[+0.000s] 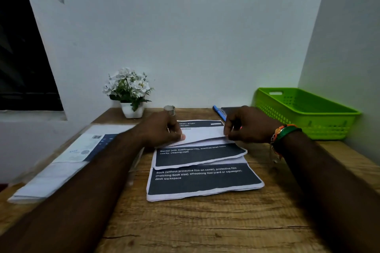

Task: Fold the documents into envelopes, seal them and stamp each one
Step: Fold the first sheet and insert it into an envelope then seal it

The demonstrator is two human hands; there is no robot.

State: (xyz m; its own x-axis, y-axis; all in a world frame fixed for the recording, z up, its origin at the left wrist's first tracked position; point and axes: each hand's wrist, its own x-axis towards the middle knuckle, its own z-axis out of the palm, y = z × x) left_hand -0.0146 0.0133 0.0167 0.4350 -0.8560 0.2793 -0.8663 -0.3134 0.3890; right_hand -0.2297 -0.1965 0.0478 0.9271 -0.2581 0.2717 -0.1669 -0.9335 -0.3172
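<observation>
Two hands pinch the folded top document [202, 134] mid-frame, left hand [162, 129] at its left edge, right hand [248, 125] at its right, over the paper stack [203, 183].

The table [205, 228] is rough, grainy wood; the documents [203, 181] are matt paper; the basket [308, 127] is smooth, glossy plastic.
</observation>
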